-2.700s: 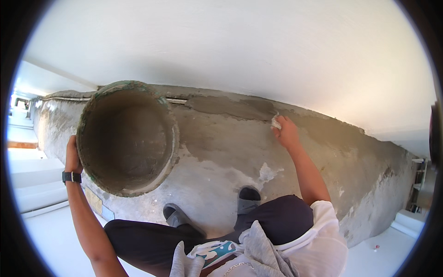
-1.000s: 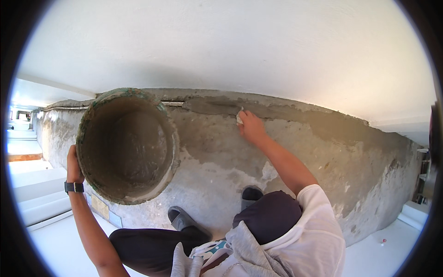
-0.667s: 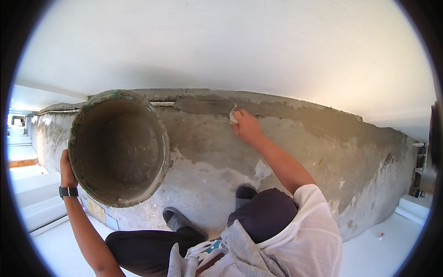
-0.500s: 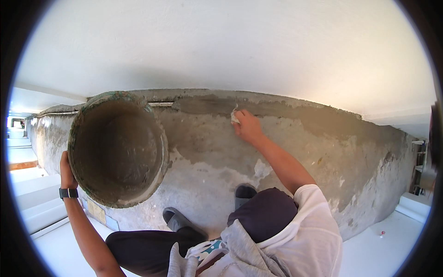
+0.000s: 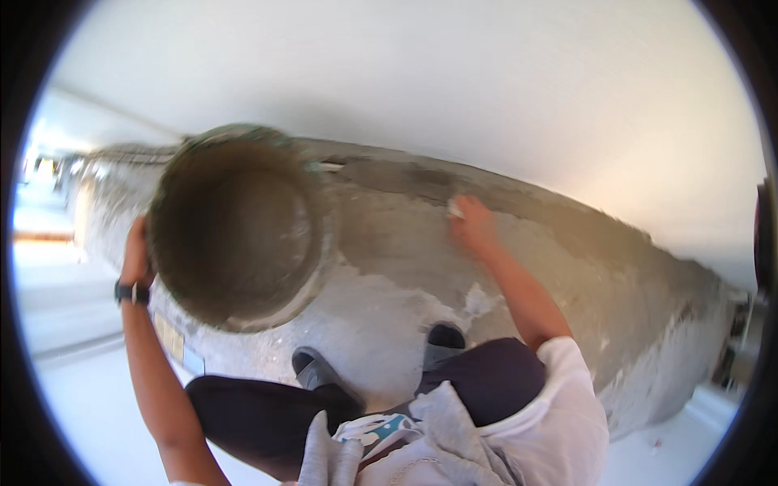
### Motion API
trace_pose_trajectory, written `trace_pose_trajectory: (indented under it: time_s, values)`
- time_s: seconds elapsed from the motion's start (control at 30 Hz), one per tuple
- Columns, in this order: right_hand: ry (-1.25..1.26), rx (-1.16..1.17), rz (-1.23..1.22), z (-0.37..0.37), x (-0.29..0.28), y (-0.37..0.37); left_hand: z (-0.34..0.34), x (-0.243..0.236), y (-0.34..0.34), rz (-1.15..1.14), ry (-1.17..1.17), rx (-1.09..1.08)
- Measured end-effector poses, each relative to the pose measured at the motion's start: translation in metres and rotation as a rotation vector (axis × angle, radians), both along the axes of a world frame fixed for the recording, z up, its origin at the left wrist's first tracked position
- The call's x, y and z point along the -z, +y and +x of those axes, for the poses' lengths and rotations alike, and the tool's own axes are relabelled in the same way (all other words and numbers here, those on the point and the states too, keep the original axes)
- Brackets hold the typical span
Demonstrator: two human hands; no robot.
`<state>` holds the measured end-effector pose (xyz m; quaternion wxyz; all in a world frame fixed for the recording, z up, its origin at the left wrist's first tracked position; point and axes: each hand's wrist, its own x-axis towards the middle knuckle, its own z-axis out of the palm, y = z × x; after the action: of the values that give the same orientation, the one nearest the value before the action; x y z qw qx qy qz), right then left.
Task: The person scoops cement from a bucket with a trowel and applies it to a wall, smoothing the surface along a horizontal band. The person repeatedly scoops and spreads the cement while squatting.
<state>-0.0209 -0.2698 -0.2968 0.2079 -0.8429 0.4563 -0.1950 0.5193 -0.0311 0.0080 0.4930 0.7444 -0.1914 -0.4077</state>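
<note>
A large round bucket [image 5: 188,231], caked with grey cement, is tipped so that its mouth faces me at the left. My left hand [image 5: 138,257], wearing a dark wristwatch, grips the bucket's left side; its fingers are partly hidden behind the wall of the bucket. To the right, my right hand [image 5: 476,228] is closed on a small whitish piece [image 5: 456,210], too blurred to name. That hand is low over the grey cement floor [image 5: 389,235], close to a darker damp patch [image 5: 425,180] along the wall's foot.
A smooth white wall [image 5: 421,73] rises along the far side. A short pale pipe [image 5: 331,167] shows beside the bucket's rim. My sandalled feet [image 5: 316,368] are on the patchy floor. White steps [image 5: 77,324] lie to the left, and a ladder-like rack [image 5: 737,332] stands far right.
The whole view has shifted and tilted, with some blur. The bucket and both hands appear farther right in the picture. My left hand keeps its hold on the bucket.
</note>
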Motion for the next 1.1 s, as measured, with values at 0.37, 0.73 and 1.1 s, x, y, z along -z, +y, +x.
trace_pose_trajectory:
  time_s: [0.37, 0.73, 1.1]
  values:
    - [-0.057, -0.663, -0.288, 0.103, -0.268, 0.042, -0.035, -0.012, -0.015, 0.210, -0.305, 0.154]
    - [0.616, -0.966, -0.233, 0.264, -0.253, 0.115, -0.068, -0.032, -0.022, 0.207, -0.521, 0.239]
    - [0.351, -0.694, 0.446, 0.241, -0.285, 0.101, -0.068, -0.031, -0.023, 0.159, -0.408, 0.229]
